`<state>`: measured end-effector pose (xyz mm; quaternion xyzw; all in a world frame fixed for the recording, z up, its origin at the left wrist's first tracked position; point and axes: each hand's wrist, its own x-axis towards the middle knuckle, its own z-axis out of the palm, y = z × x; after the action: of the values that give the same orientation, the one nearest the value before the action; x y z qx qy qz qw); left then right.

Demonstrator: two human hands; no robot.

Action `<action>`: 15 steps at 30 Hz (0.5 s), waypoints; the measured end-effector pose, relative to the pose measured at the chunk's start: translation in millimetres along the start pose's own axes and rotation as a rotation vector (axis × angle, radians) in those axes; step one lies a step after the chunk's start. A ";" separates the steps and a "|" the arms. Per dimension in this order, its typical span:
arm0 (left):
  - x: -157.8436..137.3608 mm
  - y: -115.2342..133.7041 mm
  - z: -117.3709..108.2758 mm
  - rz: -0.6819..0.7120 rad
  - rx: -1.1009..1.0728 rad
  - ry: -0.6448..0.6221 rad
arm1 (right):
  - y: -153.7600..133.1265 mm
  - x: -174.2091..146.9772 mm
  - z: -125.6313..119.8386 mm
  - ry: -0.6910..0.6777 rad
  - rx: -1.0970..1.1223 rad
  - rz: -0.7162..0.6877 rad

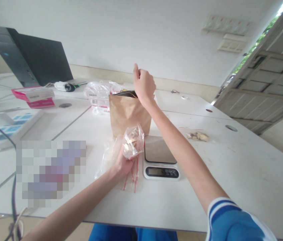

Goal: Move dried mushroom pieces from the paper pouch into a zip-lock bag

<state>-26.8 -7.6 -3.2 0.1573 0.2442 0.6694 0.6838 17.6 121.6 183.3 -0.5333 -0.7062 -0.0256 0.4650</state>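
My left hand is closed around a clear plastic zip bag, its mouth spread open, with some pale pieces inside. Above the right end of a standing brown kraft paper bag is my right hand, thumb up and fingers curled; whatever they hold, if anything, is hidden. The paper bag's top gapes and shows a dark inside. Flat clear zip bags with red seals lie under my left hand. Beside them sits a digital kitchen scale, partly covered by my right forearm; its display is too faint to read.
A filled zip bag of pale dried slices lies to the right. Behind the paper bag are plastic-wrapped packs. Pink-and-white boxes, a white camera-like device and a black computer tower stand left. A cable hangs at the near-left edge.
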 end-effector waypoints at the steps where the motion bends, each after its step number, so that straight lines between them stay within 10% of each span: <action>1: -0.1 0.0 -0.2 -0.001 -0.001 -0.002 | 0.1 -0.4 -0.1 0.015 0.004 0.032; 6: -2.9 1.5 0.1 -0.006 -0.015 -0.004 | -2.1 -4.8 2.6 0.035 -0.066 -0.050; 15: -1.4 0.4 0.1 0.011 -0.029 0.016 | 1.3 -7.9 -9.0 -0.328 0.000 -0.504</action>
<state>-27.0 -9.0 -2.7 0.1434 0.2393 0.6777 0.6804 24.3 111.6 182.4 -0.3381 -0.8820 -0.0539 0.3239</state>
